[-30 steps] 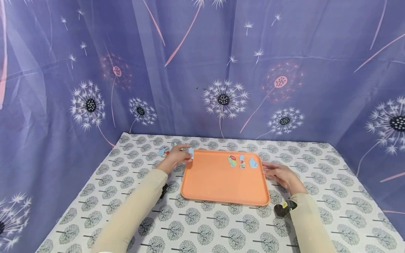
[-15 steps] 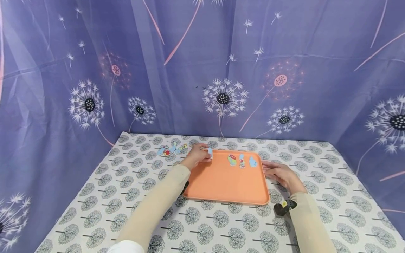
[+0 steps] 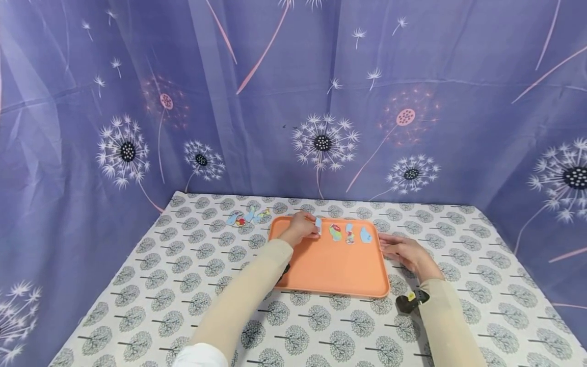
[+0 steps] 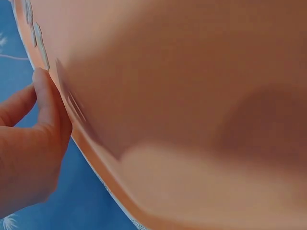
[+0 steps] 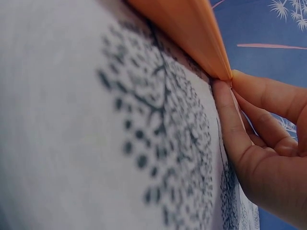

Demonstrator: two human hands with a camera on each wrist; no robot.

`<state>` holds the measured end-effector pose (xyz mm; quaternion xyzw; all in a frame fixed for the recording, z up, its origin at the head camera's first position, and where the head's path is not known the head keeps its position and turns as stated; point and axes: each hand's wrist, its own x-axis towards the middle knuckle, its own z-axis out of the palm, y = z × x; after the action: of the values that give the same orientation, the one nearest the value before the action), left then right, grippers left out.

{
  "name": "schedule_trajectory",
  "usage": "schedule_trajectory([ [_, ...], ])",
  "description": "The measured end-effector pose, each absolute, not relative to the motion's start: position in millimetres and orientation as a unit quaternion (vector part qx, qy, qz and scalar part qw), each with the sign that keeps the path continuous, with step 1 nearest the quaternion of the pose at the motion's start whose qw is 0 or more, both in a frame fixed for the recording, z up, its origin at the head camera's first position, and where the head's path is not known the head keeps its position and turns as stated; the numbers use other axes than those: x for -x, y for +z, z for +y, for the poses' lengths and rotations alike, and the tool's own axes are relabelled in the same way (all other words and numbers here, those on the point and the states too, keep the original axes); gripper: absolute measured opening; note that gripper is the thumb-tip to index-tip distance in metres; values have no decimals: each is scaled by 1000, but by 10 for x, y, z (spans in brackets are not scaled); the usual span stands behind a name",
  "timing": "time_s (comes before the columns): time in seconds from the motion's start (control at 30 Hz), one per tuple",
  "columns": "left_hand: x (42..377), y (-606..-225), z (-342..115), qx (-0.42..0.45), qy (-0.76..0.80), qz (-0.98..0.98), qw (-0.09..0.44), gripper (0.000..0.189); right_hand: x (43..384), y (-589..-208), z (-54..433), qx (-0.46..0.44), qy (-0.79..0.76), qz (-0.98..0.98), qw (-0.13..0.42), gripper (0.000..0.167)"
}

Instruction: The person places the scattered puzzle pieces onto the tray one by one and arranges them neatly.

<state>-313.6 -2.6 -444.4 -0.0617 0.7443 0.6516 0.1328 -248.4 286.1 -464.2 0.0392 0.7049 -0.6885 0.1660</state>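
There was my left grip (image 3: 301,227), over the far side of the smooth orange rectangular tray (image 3: 339,270), pinching a small, flat light-blue piece (image 3: 318,225) between thumb and fingers. That piece lay just to the right of my knuckles, its long axis running roughly away from me; whether its lower edge touched the tray, I couldn't tell. Right beside it, a little gap between, sat a curvy red, green and blue piece (image 3: 336,233), then a narrow wavy patterned piece (image 3: 350,234), then a rounded plain light-blue piece (image 3: 365,235), lined up along the far rim. My left was clearly the nearer; my right grip (image 3: 405,252) had the tray's raised right rim nipped at the fingertips. Off to the left, a loose cluster of thin, irregular coloured pieces (image 3: 249,216) lay on the white tree-print cloth (image 3: 211,267) covering the table.
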Motion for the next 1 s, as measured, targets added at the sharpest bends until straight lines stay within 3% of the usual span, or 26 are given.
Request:
schedule_trajectory([
  [1.0,3147,-4521,160,150,632,750,125,23,2474,-4626,2854,-46,-684,708,170,65],
])
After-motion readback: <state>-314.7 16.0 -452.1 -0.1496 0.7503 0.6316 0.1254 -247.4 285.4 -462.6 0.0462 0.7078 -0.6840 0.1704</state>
